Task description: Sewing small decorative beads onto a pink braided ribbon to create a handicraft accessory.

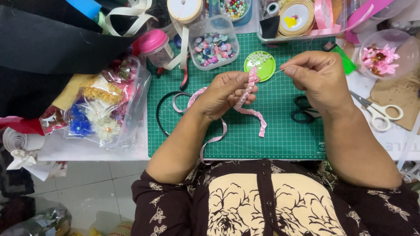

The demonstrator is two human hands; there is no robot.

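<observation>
Head camera, looking down at a craft table: the left hand (225,94) curls its fingers around a pink ribbon (250,111) gathered along a row of white pearl beads (246,92), holding the piece just above a green cutting mat (280,131). The right hand (318,76) pinches what looks like a needle between thumb and forefinger, drawing a thin thread (273,74) taut from the ribbon's top end. By the look of it, a good stretch is already beaded and ruffled, while a plain tail trails off the mat's near edge. Just behind sit a green lid of loose pearls (260,65) and a tub of mixed beads (214,43); black scissors (304,109) lie beside the right wrist.
</observation>
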